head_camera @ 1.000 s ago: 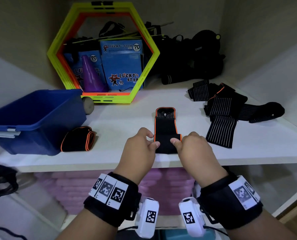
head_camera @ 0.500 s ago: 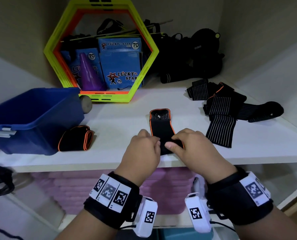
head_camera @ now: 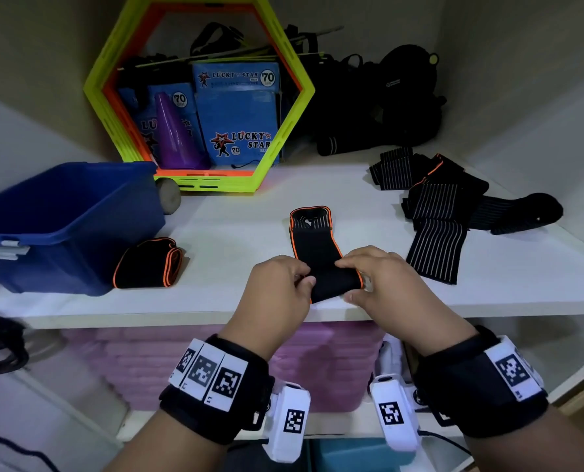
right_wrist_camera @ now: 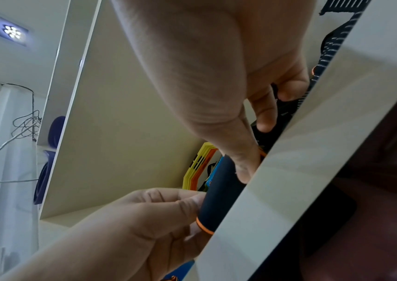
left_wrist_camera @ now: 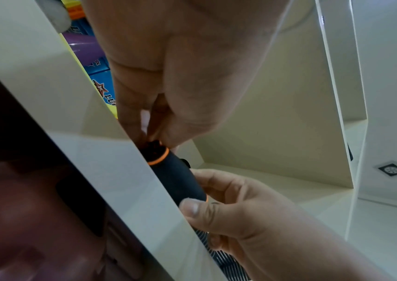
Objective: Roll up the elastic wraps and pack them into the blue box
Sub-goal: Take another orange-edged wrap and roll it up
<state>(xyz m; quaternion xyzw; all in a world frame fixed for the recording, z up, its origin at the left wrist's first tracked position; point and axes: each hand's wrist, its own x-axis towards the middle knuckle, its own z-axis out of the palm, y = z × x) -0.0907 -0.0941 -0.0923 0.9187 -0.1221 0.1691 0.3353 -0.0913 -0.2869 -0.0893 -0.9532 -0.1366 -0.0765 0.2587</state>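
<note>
Both hands on one orange-edged wrap point(head_camera: 318, 257) at shelf point(head_camera: 236, 233) front edge: left hand point(head_camera: 277, 287) pinches roll's left end, right hand point(head_camera: 386, 284) grips right end, thumb underneath. Wrist views show tight black roll point(left_wrist_camera: 175, 176), orange rim; head view alone shows unrolled tail running back, finished roll point(head_camera: 147, 264) beside blue box point(head_camera: 62, 226), striped wraps point(head_camera: 433, 219) far right.

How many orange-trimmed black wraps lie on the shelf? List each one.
2, maybe more: a rolled black orange-edged wrap beside the blue plastic box, one half-rolled orange-edged wrap under both hands. The striped pile shows orange edging too.
</note>
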